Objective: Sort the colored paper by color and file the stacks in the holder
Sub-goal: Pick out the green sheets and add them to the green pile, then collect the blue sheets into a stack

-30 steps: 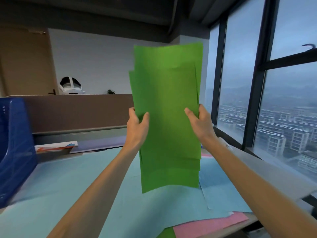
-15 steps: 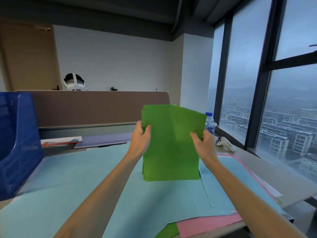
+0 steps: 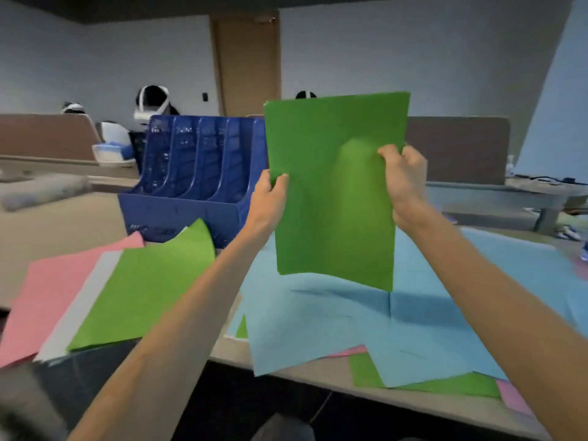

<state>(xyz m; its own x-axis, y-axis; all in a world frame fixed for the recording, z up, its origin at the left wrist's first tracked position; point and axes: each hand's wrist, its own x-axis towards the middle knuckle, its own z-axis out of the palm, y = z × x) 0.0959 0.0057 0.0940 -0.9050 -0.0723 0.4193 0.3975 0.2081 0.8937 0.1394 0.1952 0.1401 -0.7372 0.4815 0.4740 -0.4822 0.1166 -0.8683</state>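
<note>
Head view is motion-blurred. Desk (image 3: pixel 413 405) is mostly covered by light blue sheets (image 3: pixel 318 329). Pink sheets (image 3: pixel 47 288) and a green sheet (image 3: pixel 143 288) overlap at left. Green stack (image 3: pixel 334 218) is held upright above the desk and hides the right end of the blue holder (image 3: pixel 191 192). Its side edges are pinched by left hand (image 3: pixel 269 198) and right hand (image 3: pixel 404 179). Fingers behind are hidden and the sheet count cannot be told.

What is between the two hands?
The green paper stack, upright: the left hand grips one edge, the right hand the other. The head view shows it.
</note>
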